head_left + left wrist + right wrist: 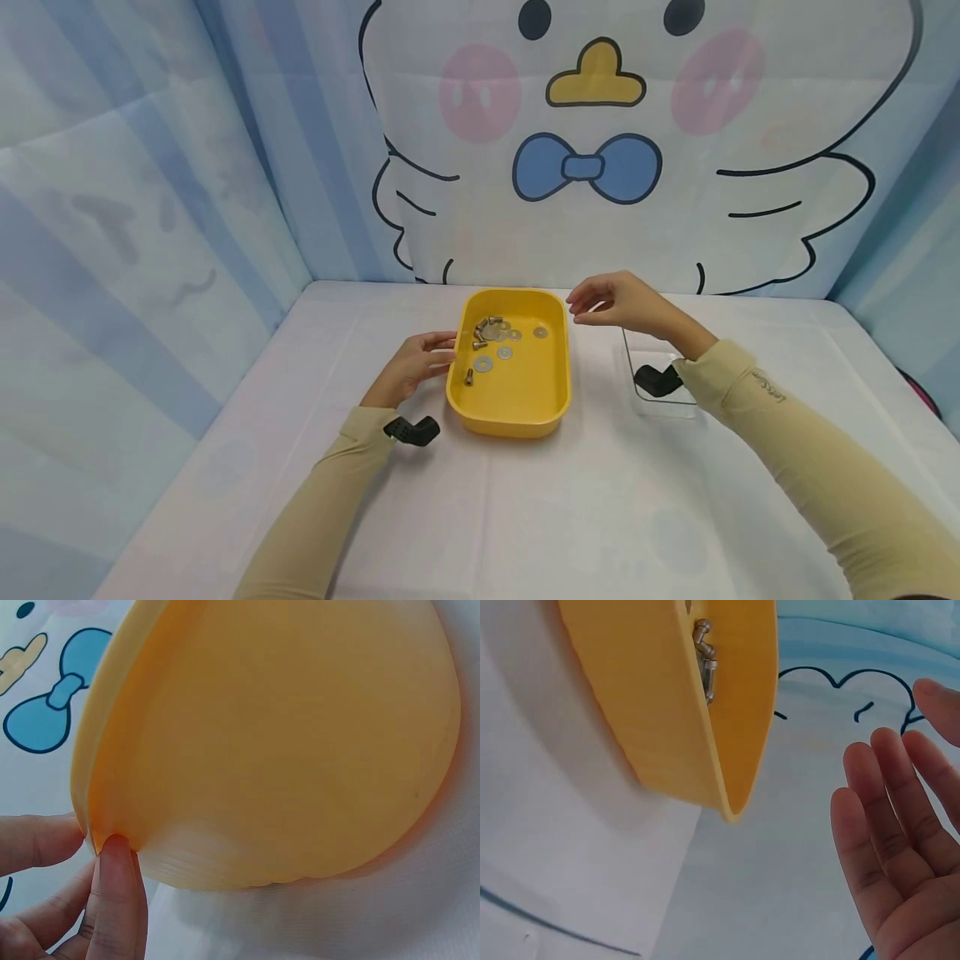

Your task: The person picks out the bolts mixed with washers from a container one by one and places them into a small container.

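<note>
Left hand (415, 365) touches the yellow rectangular plastic tray (525, 400) at its left rim with straight fingers (116, 900); right hand (618, 302) hovers beyond its right corner, fingers relaxed, holding nothing.

— Tray (525, 400): position?
— Mid-table (525, 517); bolts (480, 329) and washers (504, 352) in its far half.
— Flanking items?
— Left hand (412, 367) touching its left rim; right hand (615, 302) above its far-right corner; clear container (663, 404) to the right.

Only one bit of writing shows — a small dark line of print on the right sleeve (768, 389), on the forearm just behind the right hand (618, 302) — too small and blurred to read.
</note>
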